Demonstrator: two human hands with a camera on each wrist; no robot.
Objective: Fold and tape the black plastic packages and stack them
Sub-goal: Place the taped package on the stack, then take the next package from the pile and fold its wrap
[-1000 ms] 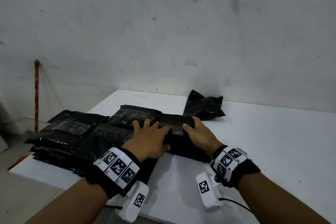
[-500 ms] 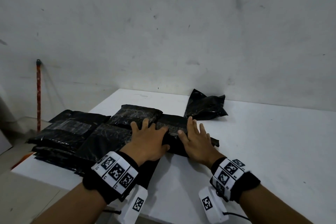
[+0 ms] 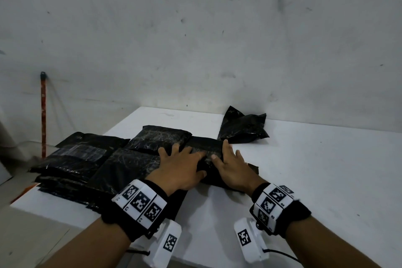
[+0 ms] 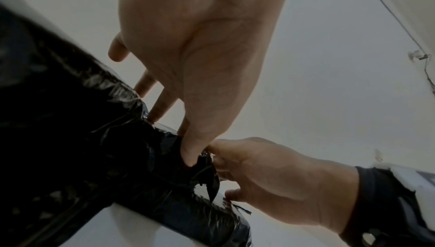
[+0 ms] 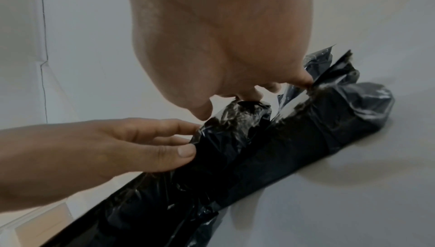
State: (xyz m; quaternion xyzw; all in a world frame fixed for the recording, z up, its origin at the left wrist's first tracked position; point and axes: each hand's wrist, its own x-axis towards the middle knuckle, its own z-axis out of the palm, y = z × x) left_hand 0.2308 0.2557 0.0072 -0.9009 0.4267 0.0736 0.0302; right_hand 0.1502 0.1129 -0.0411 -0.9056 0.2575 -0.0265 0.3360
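Far left on the white bench [image 3: 326,169]: stacked packages [image 3: 71,159], flat and taped. Left hand [image 3: 180,167] flat on the package being folded [image 3: 208,148], fingers spread and straight, thumb against its near edge. Right hand [image 3: 232,165], a second ago farther back along the far side of the package, now drawn nearer and laid flat beside the left, fingers splayed, pressing the flap down. Fold apparently set, so tape probably next; none visible. Loose plastic tail still sticking out at the right end. Behind, by the wall, one crumpled package [image 3: 243,126] untouched.
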